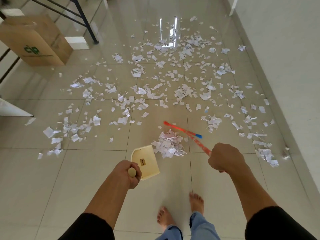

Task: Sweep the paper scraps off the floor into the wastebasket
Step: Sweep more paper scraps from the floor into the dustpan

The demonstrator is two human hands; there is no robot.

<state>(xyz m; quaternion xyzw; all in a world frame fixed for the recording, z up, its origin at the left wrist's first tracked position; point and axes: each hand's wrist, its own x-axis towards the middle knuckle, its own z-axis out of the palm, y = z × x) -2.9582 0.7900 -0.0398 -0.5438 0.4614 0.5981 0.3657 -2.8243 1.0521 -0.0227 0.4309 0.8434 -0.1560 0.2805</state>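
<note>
Left hand (129, 174): gripping dustpan (147, 161) handle.
Right hand (225, 157): clamping broom (187, 134), pile (168, 144) at dustpan's 1 o'clock.

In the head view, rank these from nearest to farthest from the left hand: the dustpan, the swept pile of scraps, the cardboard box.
Measured from the left hand:
1. Dustpan: the hand grips its handle, pan just ahead and right.
2. Swept pile of scraps: at the dustpan's mouth, ahead and right.
3. Cardboard box: far ahead on the left, beside the dark metal frame.
</note>
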